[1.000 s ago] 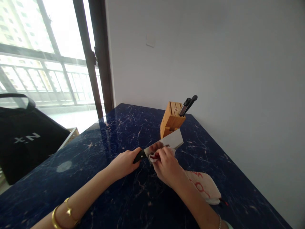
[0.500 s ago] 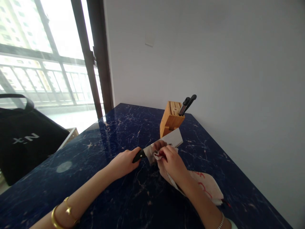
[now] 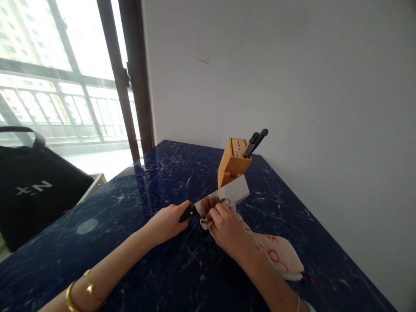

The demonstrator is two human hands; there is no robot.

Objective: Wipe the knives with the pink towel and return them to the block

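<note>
My left hand (image 3: 167, 222) is closed around the black handle of a broad cleaver (image 3: 234, 191), whose shiny blade points away to the right, just above the dark blue marble table (image 3: 152, 182). My right hand (image 3: 226, 226) pinches a cream cloth with red print (image 3: 276, 253) against the blade near the handle. The rest of the cloth trails back along the table under my right forearm.
A wooden knife block (image 3: 233, 160) with two black-handled knives (image 3: 255, 141) stands just behind the cleaver, near the white wall. A black bag (image 3: 30, 190) sits off the table's left side, in front of a large window.
My right hand with the cloth slid along the blade toward its middle, then back toward the handle. The left hand and the cleaver stayed almost still.
</note>
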